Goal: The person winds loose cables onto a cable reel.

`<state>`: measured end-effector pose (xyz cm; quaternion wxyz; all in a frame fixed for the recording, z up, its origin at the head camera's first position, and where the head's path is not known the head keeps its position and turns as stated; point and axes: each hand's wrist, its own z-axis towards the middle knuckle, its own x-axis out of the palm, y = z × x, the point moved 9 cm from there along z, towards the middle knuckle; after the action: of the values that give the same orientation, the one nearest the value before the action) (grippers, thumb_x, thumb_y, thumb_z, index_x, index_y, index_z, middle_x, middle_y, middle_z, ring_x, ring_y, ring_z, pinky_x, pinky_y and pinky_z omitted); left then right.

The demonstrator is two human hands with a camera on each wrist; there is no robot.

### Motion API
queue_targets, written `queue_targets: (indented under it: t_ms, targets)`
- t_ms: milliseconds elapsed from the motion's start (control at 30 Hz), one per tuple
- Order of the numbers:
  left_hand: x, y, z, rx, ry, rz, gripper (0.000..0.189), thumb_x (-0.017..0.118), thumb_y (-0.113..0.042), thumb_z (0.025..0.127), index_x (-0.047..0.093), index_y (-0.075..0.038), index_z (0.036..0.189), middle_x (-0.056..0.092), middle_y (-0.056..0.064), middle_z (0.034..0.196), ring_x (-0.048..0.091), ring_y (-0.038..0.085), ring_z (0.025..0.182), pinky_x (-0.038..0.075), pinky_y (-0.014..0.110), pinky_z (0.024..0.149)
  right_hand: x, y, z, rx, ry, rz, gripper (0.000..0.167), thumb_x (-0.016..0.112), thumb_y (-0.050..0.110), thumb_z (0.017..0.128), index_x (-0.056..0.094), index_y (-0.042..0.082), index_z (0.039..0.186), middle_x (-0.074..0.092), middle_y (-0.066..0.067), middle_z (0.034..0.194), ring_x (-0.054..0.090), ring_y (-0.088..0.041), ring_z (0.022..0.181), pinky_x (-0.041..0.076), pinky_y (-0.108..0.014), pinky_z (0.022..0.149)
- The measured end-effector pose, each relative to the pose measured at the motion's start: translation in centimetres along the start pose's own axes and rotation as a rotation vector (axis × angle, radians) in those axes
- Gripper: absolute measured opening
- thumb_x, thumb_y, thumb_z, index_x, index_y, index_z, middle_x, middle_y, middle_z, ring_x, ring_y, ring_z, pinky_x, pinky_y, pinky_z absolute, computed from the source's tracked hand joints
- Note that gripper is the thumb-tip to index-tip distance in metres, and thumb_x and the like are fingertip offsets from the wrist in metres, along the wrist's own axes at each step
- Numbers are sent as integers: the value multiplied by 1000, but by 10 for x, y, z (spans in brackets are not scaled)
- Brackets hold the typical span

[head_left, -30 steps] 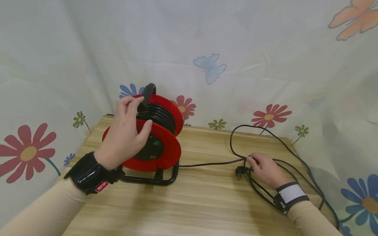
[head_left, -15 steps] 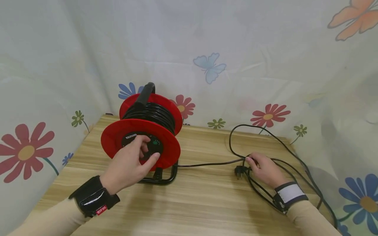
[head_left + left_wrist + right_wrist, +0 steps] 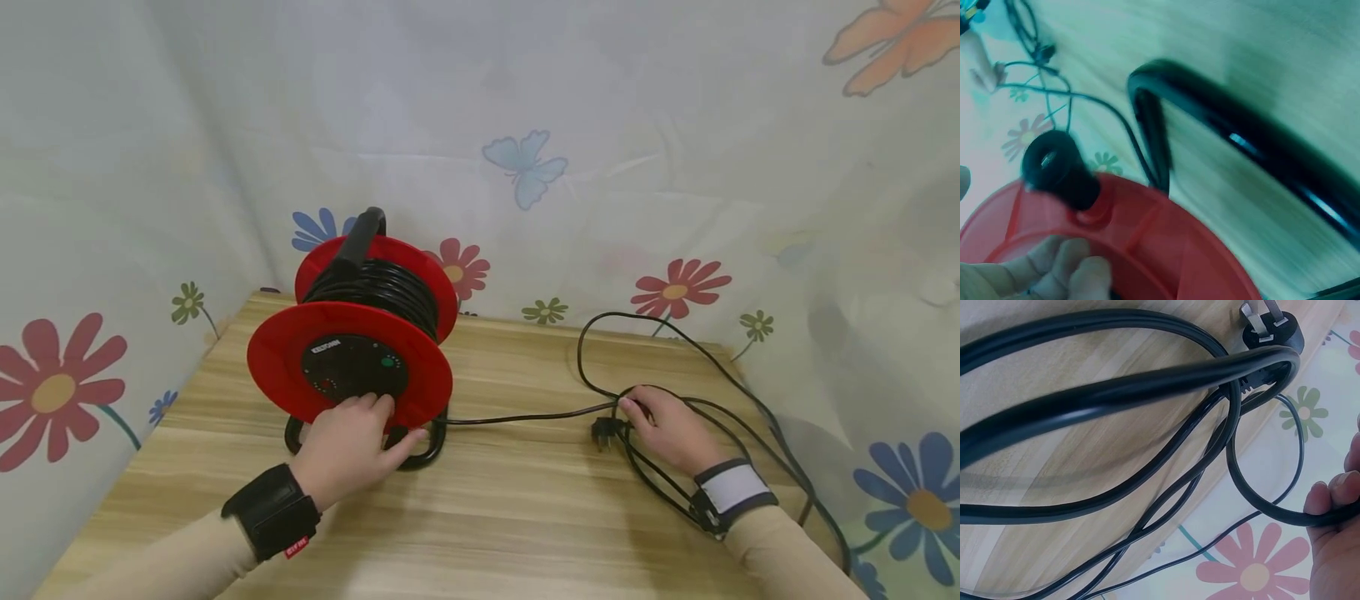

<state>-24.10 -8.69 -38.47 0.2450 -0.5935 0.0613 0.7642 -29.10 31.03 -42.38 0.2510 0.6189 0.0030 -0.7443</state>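
A red and black cable reel (image 3: pixel 427 375) stands at the left of the table, with black cable (image 3: pixel 401 292) wound between its flanges. My left hand (image 3: pixel 341 454) is at the lower part of its front flange, thumb stretched to the right. In the left wrist view, the reel's black crank knob (image 3: pixel 1063 169) sticks out above the bent fingers (image 3: pixel 1075 272), with a gap between them; the thumb shows only at the left edge. My right hand (image 3: pixel 671 429) pinches the loose power cord (image 3: pixel 1329 517) between thumb and fingers. Left of that hand lies the plug (image 3: pixel 606 431), its pins showing.
Cord loops (image 3: pixel 757 400) spread around the right hand and over the table's right edge. A single cord run (image 3: pixel 525 417) links them to the reel. The reel's tube frame (image 3: pixel 1229 134) rests on the wooden table (image 3: pixel 487 517). A flowered curtain (image 3: pixel 420 108) hangs behind.
My left hand has come down from the reel's top handle, across the front flange, to its lower edge. The right hand stays on the cord, almost unmoved.
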Motion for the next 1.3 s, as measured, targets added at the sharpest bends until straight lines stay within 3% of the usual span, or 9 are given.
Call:
queue_targets:
  t_ms: [167,400,633,833,967,1300]
  targets:
    - [17,-4,-2,-16,19,84,50,61,-59,85,57,-9,81,46,-1,66,47,15,58,42,29,48,0,2,0,-11,-10,-7,21,50,30,102,57,16,87,48,4,75,45,-14,64,37,-33,60]
    - [33,-1,-4,-96,45,74,49,60,-55,88,49,-11,69,42,0,57,50,20,51,37,32,43,-1,3,-2,-8,-20,0,22,50,30,101,56,17,85,47,5,73,44,-13,63,36,-33,59]
    - [40,4,-8,-206,3,36,44,58,-41,92,46,-11,62,42,1,51,50,24,47,35,35,39,-1,2,-3,-5,-26,10,24,48,32,102,52,19,83,46,4,74,43,-14,64,35,-32,59]
    - [44,6,-13,-282,-55,1,37,57,-30,89,46,-9,60,43,4,49,49,27,44,33,37,37,0,0,-5,8,-20,28,26,47,34,102,58,14,89,50,3,77,46,-15,66,38,-34,60]
    - [50,18,-21,-325,-48,-21,35,56,-30,91,49,-7,64,45,5,50,51,28,44,36,40,38,3,1,-5,14,-11,31,26,47,35,102,60,14,92,51,3,78,47,-14,66,39,-34,60]
    - [62,48,-34,-385,30,-109,35,52,-30,96,53,-5,72,52,8,56,55,29,51,40,42,44,11,13,1,-15,11,44,25,53,28,100,60,12,83,47,5,70,44,-12,60,37,-31,55]
